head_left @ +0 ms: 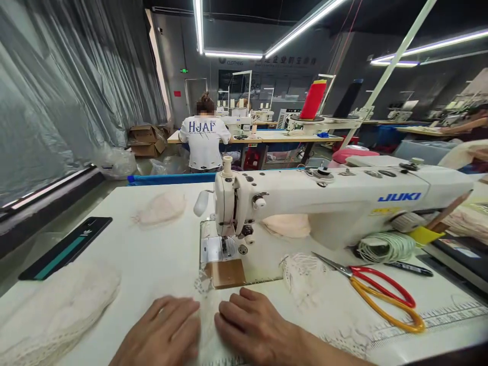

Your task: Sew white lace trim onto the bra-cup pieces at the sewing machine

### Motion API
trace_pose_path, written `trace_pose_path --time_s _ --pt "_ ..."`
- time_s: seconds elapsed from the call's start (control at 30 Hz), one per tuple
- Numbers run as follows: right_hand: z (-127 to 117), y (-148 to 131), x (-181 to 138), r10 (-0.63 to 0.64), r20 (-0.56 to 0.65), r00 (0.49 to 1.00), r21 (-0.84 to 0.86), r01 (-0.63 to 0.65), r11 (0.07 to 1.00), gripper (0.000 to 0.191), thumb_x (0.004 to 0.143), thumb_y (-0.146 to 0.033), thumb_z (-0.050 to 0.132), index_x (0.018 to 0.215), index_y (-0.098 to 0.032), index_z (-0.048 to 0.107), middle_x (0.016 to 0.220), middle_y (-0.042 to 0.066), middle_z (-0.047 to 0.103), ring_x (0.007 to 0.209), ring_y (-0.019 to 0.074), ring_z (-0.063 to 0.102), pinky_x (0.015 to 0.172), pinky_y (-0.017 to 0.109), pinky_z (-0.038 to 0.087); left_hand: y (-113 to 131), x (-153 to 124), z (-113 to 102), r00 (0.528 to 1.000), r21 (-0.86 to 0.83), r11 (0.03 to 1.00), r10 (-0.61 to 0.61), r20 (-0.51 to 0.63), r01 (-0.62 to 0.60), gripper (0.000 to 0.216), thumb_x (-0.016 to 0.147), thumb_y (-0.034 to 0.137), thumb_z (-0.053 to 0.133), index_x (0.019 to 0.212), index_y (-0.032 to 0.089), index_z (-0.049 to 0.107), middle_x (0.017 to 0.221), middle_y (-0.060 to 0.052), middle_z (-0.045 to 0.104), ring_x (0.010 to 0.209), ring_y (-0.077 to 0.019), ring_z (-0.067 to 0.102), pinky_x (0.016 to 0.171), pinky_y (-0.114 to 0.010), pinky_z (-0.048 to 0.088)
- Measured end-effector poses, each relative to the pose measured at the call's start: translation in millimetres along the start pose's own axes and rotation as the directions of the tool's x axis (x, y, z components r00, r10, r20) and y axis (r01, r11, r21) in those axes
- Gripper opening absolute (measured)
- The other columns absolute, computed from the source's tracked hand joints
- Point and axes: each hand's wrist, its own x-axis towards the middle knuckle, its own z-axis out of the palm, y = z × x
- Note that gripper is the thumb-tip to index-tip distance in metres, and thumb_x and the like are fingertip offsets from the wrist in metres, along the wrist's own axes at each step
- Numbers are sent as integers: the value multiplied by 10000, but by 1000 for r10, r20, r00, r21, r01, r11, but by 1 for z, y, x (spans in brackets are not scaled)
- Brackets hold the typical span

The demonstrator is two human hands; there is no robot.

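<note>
My left hand (162, 330) rests at the table's front with its fingers bent down and close together on thin white lace fabric (208, 317). Facing it, my right hand (259, 328) is curled, its fingertips pressed onto the same fabric. The lace lies between both hands and reaches up toward the needle area of a white sewing machine (224, 244). A brown plate (227, 273) sits in front of the presser foot, just above my right fingers. My fingertips are partly hidden from view. To the right are another lace piece (303, 277) and scissors (375, 290) with red and orange handles.
White lace-edged pieces (64, 310) are stacked at left, near a black and green case (66, 248). A pale fabric piece (162, 207) lies farther back. Right of the machine arm are a cord coil (387, 247) and a black marker (412, 268). A person (205, 137) sits ahead.
</note>
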Motion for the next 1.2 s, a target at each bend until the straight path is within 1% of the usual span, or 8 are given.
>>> trace_pose_path --time_s 0.07,0.17,0.3,0.43,0.53,0.6,0.9,1.2 --pt "0 1 0 -23 -38 999 -13 22 1000 216 885 -59 410 830 -90 616 676 29 531 563 138 412 496 294 301 -5 33 -3 999 -183 983 -11 53 20 369 848 37 381 1144 214 514 1189 -65 611 1069 -187 552 902 -316 400" --pt "1 5 -1 -54 -135 989 -43 48 998 200 871 -46 429 832 -89 620 690 37 555 586 142 436 527 291 325 -16 68 -1 961 -441 894 55 269 73 508 797 -14 388 1227 249 459 1141 -39 613 1077 -175 518 967 -340 359" --pt "-2 17 -5 -27 -88 996 -6 26 1000 241 906 -47 372 875 -72 609 713 58 565 621 153 469 545 283 353 -37 76 11 920 -551 801 2 393 234 285 869 133 478 1103 269 566 950 -11 636 1003 -212 507 956 -394 341" --pt "-2 28 -6 19 -26 999 26 -18 1000 292 937 -70 309 885 -74 597 721 73 555 636 167 478 556 287 374 -53 68 20 904 -516 761 -217 368 392 174 888 289 510 1028 280 612 854 6 613 911 -207 514 851 -338 409" --pt "1 34 -6 54 -21 998 51 -53 997 329 949 -83 275 880 -79 596 718 78 559 639 173 482 561 290 391 -53 67 22 851 -451 727 -384 359 518 201 902 312 457 1025 281 612 830 10 624 883 -211 526 759 -306 440" --pt "2 36 -6 83 -4 997 74 -82 994 350 956 -89 258 863 -86 595 722 82 566 639 170 486 563 285 402 -49 68 24 828 -404 727 -434 357 555 211 899 304 440 1009 274 619 774 15 618 826 -207 539 719 -299 441" --pt "3 44 1 54 -27 998 44 -53 998 341 948 -89 291 762 -115 576 736 78 606 641 161 520 587 287 445 -43 66 34 838 -399 738 -451 307 544 247 902 247 420 1063 264 606 791 10 599 773 -200 536 680 -308 449" --pt "14 50 -4 63 -64 996 33 -61 998 318 938 -66 303 757 -130 556 878 91 657 692 156 553 613 291 465 -40 65 35 864 -381 778 -417 282 500 248 921 219 428 1102 278 586 862 -2 593 810 -196 516 717 -323 458"
